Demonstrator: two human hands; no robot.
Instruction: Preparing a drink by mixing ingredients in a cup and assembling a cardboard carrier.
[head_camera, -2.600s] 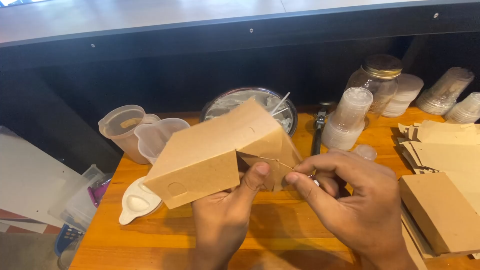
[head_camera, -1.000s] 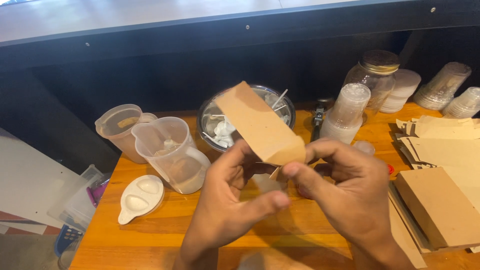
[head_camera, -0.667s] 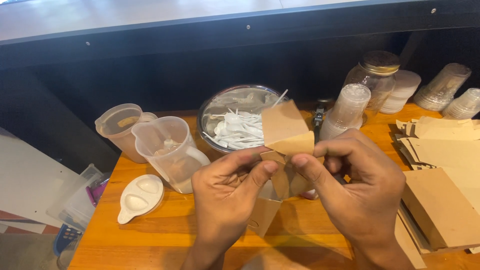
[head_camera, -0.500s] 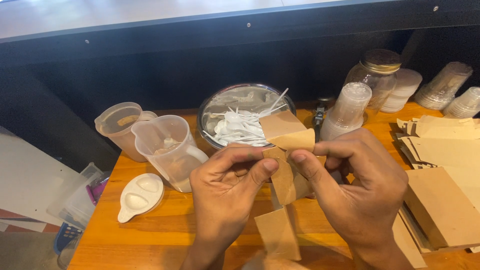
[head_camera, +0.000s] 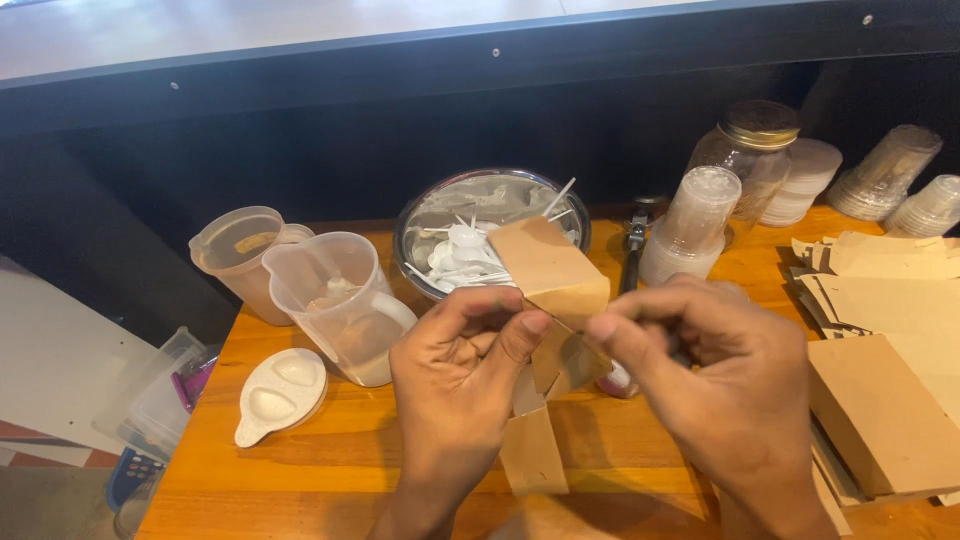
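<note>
An orange-brown varnished wooden tabletop (head_camera: 330, 440) fills the lower part of the view, evenly lit, with a faint sheen on its grain. Behind it rises a dark, nearly black back panel (head_camera: 330, 140) in shadow, studded with small pale screw heads. Above runs a pale, smooth counter ledge (head_camera: 250, 30). At lower left lies a grey-white flat board (head_camera: 55, 370).

clear jugs (head_camera: 340, 300) | steel bowl (head_camera: 490, 205) | glass jar (head_camera: 750, 160) | white dish (head_camera: 280, 395)

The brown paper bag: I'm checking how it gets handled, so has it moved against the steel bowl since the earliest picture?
Yes. The brown paper bag has swung upright and rightward, uncovering the steel bowl it had hidden.
</note>
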